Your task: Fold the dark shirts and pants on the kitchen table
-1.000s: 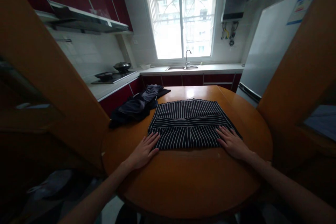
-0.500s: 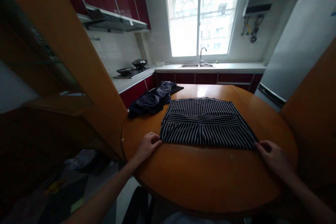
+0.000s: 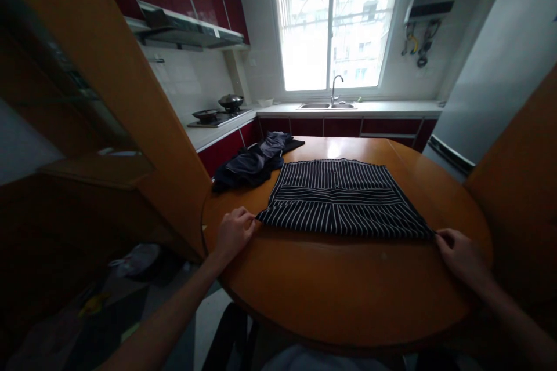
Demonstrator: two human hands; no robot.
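Observation:
A black garment with white stripes (image 3: 335, 200) lies spread on the round wooden table (image 3: 348, 290). A band of crosswise stripes runs across its middle, with up-and-down stripes above and below. My left hand (image 3: 235, 233) pinches its near left corner, which is drawn out to a point. At the near right corner, my right hand (image 3: 462, 255) pinches the cloth between thumb and fingers. The near edge is stretched between both hands, close to the tabletop.
A heap of dark clothes (image 3: 256, 162) lies at the table's far left. Beyond are a stove with pans (image 3: 230, 103), a sink (image 3: 328, 106) and a window. A wooden frame (image 3: 148, 122) rises on the left; a fridge (image 3: 491, 75) stands on the right.
My hands have moved apart, left hand leftward and slightly away from me, right hand a little rightward. The striped garment's near edge is now wider and pulled to points at its corners.

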